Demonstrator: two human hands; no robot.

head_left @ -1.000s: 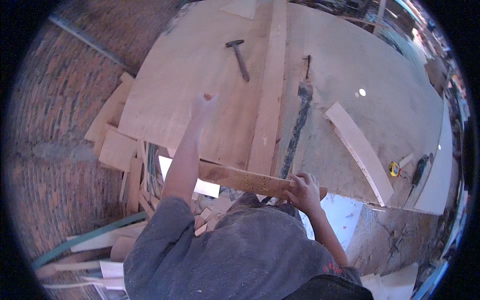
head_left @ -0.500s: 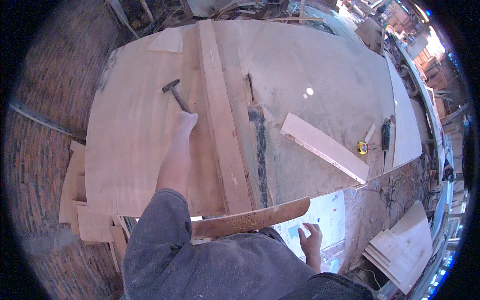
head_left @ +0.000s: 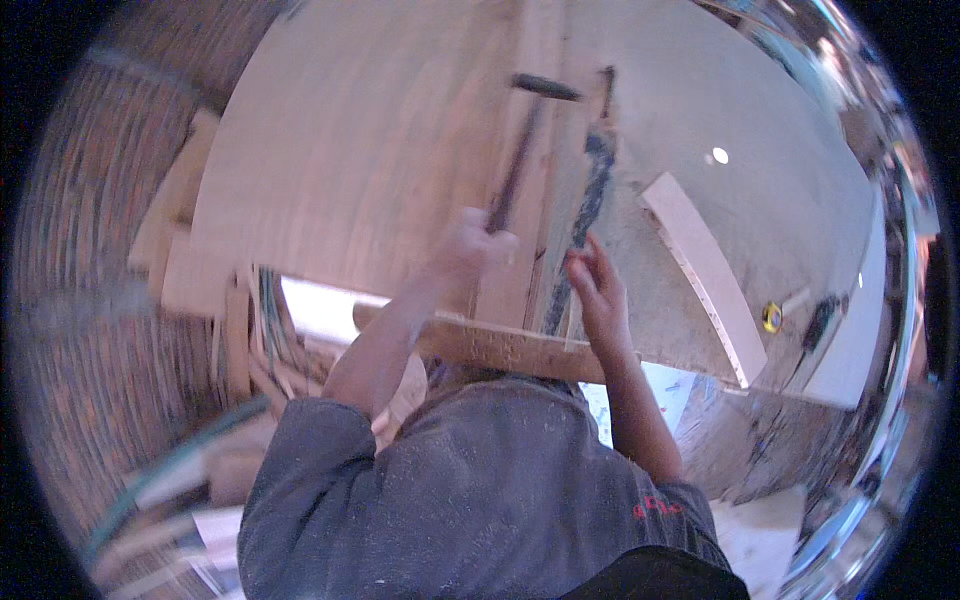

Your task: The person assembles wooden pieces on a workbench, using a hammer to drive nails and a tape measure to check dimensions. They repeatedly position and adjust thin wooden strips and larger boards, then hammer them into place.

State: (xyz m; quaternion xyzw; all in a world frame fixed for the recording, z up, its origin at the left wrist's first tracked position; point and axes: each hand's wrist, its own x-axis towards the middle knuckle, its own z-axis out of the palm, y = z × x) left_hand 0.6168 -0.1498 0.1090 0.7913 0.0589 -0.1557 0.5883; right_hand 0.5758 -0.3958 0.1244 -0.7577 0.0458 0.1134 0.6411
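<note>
Left hand [head_left: 478,245]: grip wrapped tight around the lower handle of the hammer [head_left: 519,160], head pointing to 1 o'clock. Hammer's over the counter [head_left: 330,180], looks lifted clear; blur, can't confirm. Right hand [head_left: 602,300]: at 4 o'clock from the left, grip loosely parted, nothing visible in it; too soft to rule out something tiny. Holed board [head_left: 500,348] at 6 o'clock, along the counter's near edge, under the left forearm. Curved wood strip [head_left: 708,280] at 3 o'clock from the right hand. Step in hand, my read: bringing the hammer in. Next move calls for a firm hold, right fingers clear of the head.
</note>
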